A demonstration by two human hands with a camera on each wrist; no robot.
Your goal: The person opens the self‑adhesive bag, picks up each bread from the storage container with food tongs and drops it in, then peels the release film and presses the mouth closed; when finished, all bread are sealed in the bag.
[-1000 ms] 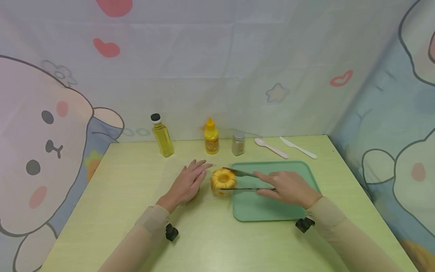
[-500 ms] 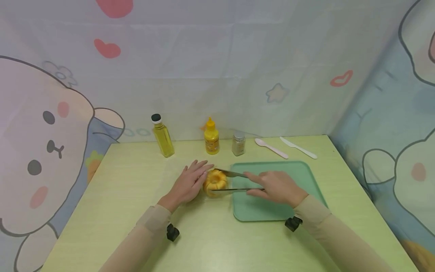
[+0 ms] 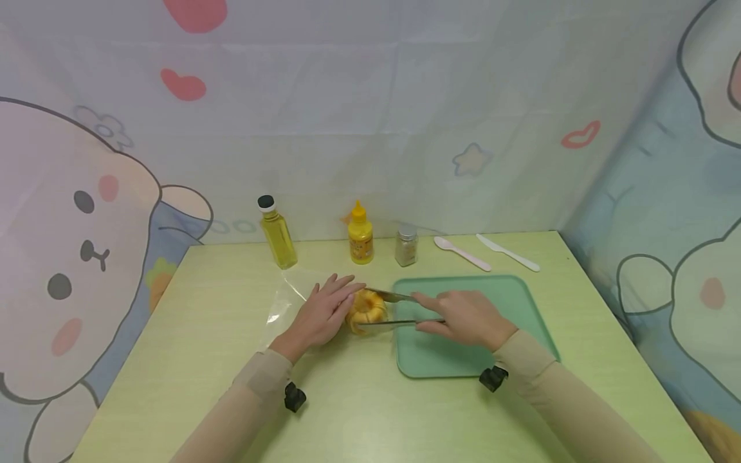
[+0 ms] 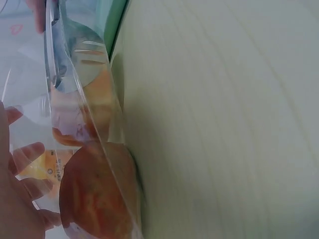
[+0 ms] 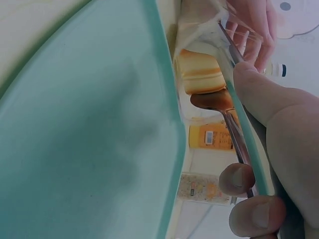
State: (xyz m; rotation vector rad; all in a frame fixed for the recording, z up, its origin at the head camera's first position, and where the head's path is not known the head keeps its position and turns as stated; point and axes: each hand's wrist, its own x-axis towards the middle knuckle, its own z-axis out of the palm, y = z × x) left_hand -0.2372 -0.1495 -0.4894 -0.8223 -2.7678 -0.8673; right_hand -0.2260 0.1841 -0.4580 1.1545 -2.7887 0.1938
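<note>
My right hand (image 3: 467, 316) holds metal food tongs (image 3: 398, 297), one arm along each side of a golden ring-shaped bread (image 3: 370, 310). In the left wrist view, one end of the tongs is broad and slotted. My left hand (image 3: 320, 314) lies fingers outstretched beside this bread, over a clear plastic bag (image 3: 282, 312). A second, browner bread (image 4: 99, 189) shows through the bag in the left wrist view; in the head view my left hand hides it. The tongs' bread is at or inside the bag's right end; how deep I cannot tell.
A green tray (image 3: 440, 368) lies under my right hand. Along the back stand an oil bottle (image 3: 278, 238), a yellow squeeze bottle (image 3: 361, 238) and a seasoning jar (image 3: 406, 247). A pink spoon (image 3: 463, 254) and a white knife (image 3: 509, 253) lie behind the tray.
My right hand has moved left, bringing the tongs and bread from the tray's left edge up against my left hand. The left hand has hardly moved; the bag shows more glare beside it.
</note>
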